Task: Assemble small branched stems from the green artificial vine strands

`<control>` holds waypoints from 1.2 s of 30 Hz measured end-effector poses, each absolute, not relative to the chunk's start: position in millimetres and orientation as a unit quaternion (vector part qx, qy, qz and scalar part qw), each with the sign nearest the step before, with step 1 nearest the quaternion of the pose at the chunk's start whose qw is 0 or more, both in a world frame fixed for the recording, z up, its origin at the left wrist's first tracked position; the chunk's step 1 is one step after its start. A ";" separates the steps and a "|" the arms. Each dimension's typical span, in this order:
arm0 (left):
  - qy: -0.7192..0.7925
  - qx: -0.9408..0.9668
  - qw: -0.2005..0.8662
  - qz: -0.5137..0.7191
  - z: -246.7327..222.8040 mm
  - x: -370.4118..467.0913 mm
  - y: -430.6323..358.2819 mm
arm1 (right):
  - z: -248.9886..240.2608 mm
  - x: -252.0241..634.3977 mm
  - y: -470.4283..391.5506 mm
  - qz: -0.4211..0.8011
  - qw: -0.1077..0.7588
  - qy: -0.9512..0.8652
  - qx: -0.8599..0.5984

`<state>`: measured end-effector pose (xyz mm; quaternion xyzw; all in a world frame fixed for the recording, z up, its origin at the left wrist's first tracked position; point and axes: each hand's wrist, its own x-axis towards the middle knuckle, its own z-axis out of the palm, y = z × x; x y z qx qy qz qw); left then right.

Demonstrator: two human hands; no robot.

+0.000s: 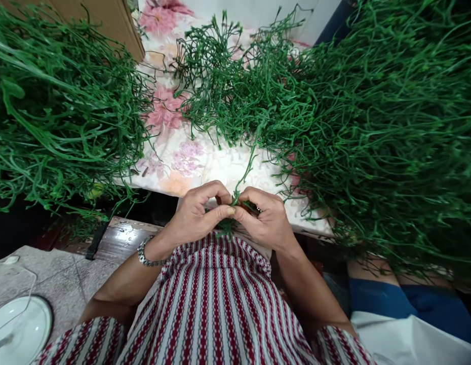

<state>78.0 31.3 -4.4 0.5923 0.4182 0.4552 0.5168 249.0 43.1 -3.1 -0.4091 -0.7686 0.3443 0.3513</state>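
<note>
Striped garment (pixel 216 309), two hands, left (pixel 193 213), right (pixel 266 220), pinching one green stem (pixel 246 175), three stem heaps

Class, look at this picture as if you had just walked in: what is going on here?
A person in a red-and-white striped garment works a thin green stem with both hands, close to the body. The left hand and right hand meet, fingertips pinching the stem's near end. The stem runs up toward heaps of similar green stems piled on a flowered cloth. A bracelet sits on the left wrist. A white plate lies at lower left.
</note>
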 end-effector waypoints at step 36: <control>0.407 0.596 0.502 0.476 -24.8 72.5 20.0 | -17.8 241.2 37.0 0.372 0.407 -0.761 -0.343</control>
